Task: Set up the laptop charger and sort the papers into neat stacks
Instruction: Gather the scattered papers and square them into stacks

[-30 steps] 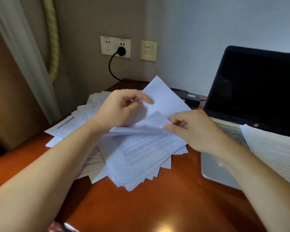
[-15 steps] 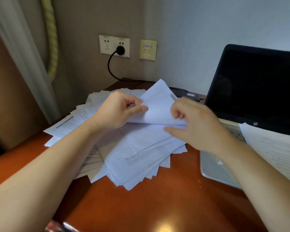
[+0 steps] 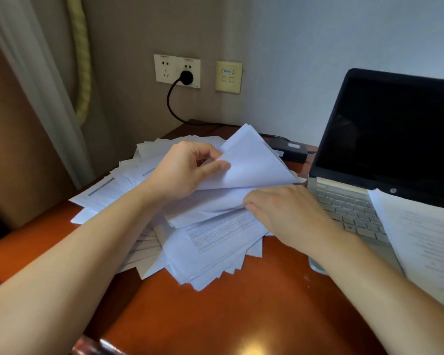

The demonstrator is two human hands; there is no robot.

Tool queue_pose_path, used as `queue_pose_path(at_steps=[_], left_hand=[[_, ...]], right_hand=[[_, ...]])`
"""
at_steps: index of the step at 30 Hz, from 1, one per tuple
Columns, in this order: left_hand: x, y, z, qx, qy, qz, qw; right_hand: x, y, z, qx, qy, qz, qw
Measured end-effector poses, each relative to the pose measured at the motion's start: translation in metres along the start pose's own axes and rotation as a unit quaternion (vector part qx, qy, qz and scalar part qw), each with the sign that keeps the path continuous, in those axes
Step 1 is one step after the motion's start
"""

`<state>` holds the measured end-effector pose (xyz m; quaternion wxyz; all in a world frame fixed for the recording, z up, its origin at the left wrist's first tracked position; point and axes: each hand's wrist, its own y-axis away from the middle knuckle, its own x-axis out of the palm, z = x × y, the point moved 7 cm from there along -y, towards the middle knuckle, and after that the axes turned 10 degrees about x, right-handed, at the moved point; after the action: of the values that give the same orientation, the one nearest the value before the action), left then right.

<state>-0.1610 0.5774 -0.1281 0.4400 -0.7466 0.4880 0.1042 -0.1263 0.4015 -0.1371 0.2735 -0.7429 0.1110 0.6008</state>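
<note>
Left hand [image 3: 182, 170] pinches, fingers curled (right hand [image 3: 285, 213], lower, likewise).

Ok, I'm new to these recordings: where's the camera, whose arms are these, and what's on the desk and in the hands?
There is no robot here: these are a person's two bare arms, filmed by one wide-angle camera worn on the head, looking forward and down. On the desk lies a messy pile of papers. Right of it stands an open laptop with a dark screen, and more papers lie over its keyboard. Behind the pile sits the charger brick; a black plug is in the wall socket. The left hand pinches a few sheets lifted off the pile. The right hand grips the edge of the pile's next sheets.
</note>
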Motion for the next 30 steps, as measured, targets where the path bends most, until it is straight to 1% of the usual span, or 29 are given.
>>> queue_pose_path(at_steps=[2,5,6,7,9,12,14,15,18,19,20,22,24,25,27,29,30], left_hand=[[0.0,0.0,-0.001,0.001,0.008,-0.002,1.0],[-0.002,-0.001,-0.004,-0.003,0.027,-0.012,1.0],[-0.003,0.0,-0.005,-0.005,0.033,-0.017,0.999],[-0.004,0.0,-0.006,-0.004,0.035,-0.021,0.999],[-0.005,0.0,-0.006,-0.001,0.037,-0.025,0.999],[-0.005,0.001,-0.011,0.005,0.067,-0.031,0.997],[-0.005,0.002,-0.016,0.013,0.102,-0.032,0.994],[-0.004,0.003,-0.021,0.019,0.126,-0.025,0.992],[0.003,0.003,-0.025,0.012,0.202,0.023,0.979],[0.006,0.004,-0.024,0.006,0.209,0.039,0.977],[0.007,0.004,-0.023,0.006,0.185,0.051,0.981],[0.005,0.004,-0.025,0.041,0.098,0.057,0.993],[-0.003,0.004,-0.029,0.06,0.032,0.032,0.997],[-0.008,0.004,-0.032,0.069,0.013,0.003,0.997],[-0.02,0.004,-0.034,0.1,-0.021,-0.066,0.993],[-0.029,0.003,-0.034,0.127,-0.024,-0.123,0.984],[-0.033,0.002,-0.034,0.129,-0.006,-0.138,0.982]], right_hand=[[-0.004,-0.001,-0.008,0.024,-0.065,-0.013,0.998],[-0.002,-0.004,-0.023,0.065,-0.163,0.033,0.984],[-0.003,-0.005,-0.028,0.076,-0.195,0.028,0.977],[-0.006,-0.005,-0.034,0.092,-0.225,0.004,0.97],[-0.016,-0.005,-0.047,0.131,-0.274,-0.078,0.949],[-0.029,-0.002,-0.062,0.171,-0.313,-0.191,0.915],[-0.033,0.001,-0.066,0.188,-0.32,-0.229,0.9],[-0.034,0.002,-0.067,0.193,-0.317,-0.237,0.898],[-0.035,0.003,-0.066,0.195,-0.299,-0.239,0.903],[-0.035,0.002,-0.066,0.192,-0.299,-0.236,0.904],[-0.035,0.001,-0.067,0.191,-0.304,-0.232,0.904],[-0.037,0.002,-0.072,0.21,-0.329,-0.225,0.893],[-0.043,0.004,-0.08,0.251,-0.356,-0.224,0.872],[-0.045,0.004,-0.085,0.274,-0.363,-0.215,0.864],[-0.039,0.002,-0.097,0.32,-0.385,-0.167,0.849],[-0.025,0.001,-0.107,0.368,-0.415,-0.112,0.824],[-0.02,0.002,-0.11,0.39,-0.416,-0.098,0.815]])
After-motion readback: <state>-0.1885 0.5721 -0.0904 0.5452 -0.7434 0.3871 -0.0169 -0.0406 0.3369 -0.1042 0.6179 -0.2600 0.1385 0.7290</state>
